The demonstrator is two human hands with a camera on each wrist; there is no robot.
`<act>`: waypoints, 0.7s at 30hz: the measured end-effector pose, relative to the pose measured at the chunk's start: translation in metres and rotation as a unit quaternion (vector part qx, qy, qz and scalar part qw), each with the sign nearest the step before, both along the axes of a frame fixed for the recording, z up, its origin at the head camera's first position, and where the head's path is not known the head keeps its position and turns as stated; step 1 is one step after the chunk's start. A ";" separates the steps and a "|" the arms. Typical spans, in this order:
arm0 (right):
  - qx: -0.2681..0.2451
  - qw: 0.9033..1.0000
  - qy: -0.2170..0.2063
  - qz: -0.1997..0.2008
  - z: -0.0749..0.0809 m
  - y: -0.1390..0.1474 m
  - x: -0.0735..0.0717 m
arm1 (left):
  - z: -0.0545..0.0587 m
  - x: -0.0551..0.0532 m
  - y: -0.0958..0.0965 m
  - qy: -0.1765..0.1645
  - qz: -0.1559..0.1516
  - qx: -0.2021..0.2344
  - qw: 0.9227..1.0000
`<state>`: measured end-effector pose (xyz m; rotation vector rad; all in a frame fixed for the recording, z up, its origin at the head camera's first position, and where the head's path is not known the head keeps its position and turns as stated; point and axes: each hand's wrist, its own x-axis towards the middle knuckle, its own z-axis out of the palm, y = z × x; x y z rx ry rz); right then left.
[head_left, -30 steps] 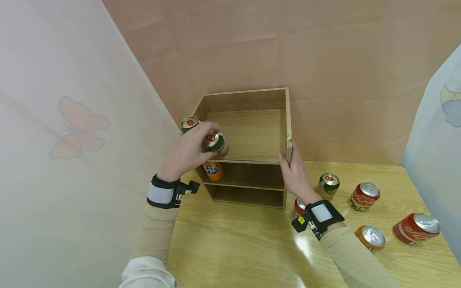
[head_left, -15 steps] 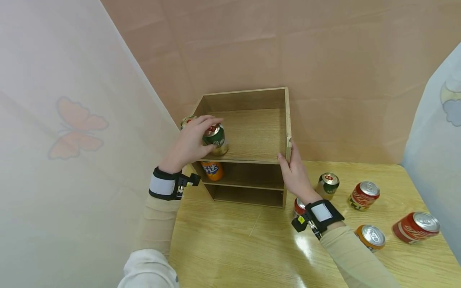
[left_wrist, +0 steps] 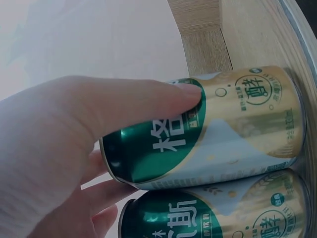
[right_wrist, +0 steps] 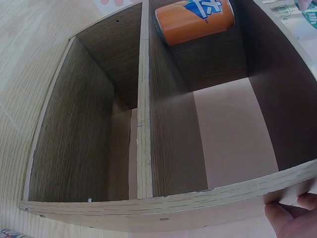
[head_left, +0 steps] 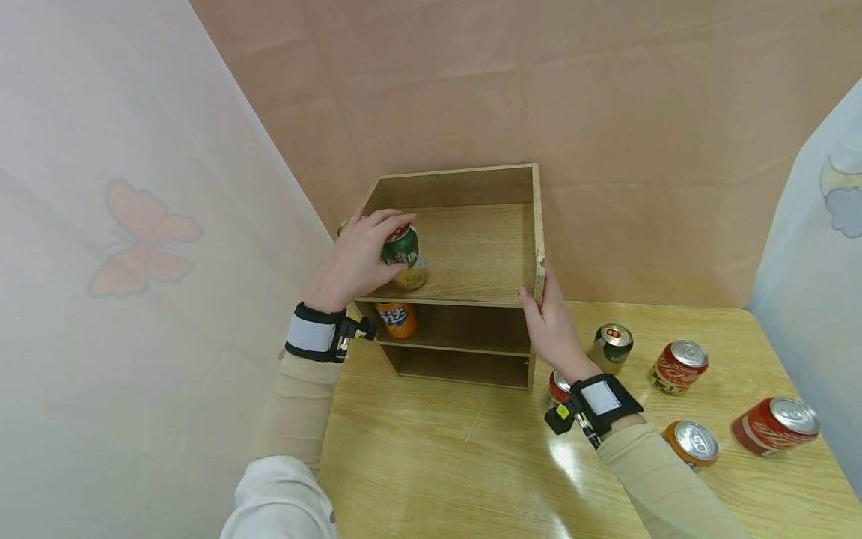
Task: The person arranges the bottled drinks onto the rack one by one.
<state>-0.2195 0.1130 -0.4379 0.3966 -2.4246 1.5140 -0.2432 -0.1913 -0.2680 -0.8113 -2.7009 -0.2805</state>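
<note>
My left hand [head_left: 360, 254] grips a green and gold drink can [head_left: 409, 275] near its top, thumb across the front. The can stands upright at the left of the top level of a wooden shelf unit [head_left: 465, 304]. Right against it, a second can of the same kind [left_wrist: 171, 215] shows in the left wrist view; in the head view my hand mostly covers it. My right hand [head_left: 552, 329] holds the front edge of the unit's right side panel, with the thumb on the inner side and fingers outside.
An orange soda can [head_left: 397, 320] stands at the left of the middle level. On the table right of the unit are another green and gold can [head_left: 613, 348], red cans [head_left: 680, 367], [head_left: 774, 427] and an orange can [head_left: 691, 444]. My right wrist partly hides one more red can [head_left: 559, 389].
The gripped can has straightened from a tilt to upright. My left hand has risen slightly, covering most of the second can in the head view. My right hand has stayed in place.
</note>
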 end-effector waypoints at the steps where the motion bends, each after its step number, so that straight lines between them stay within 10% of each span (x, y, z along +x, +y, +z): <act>1: -0.002 1.000 0.000 0.002 0.000 0.000 0.000 | 0.000 -0.001 0.000 -0.001 0.001 -0.001 1.000; 21: -0.002 1.000 -0.002 -0.003 0.001 0.001 0.000 | -0.003 -0.006 0.001 -0.012 0.002 0.003 1.000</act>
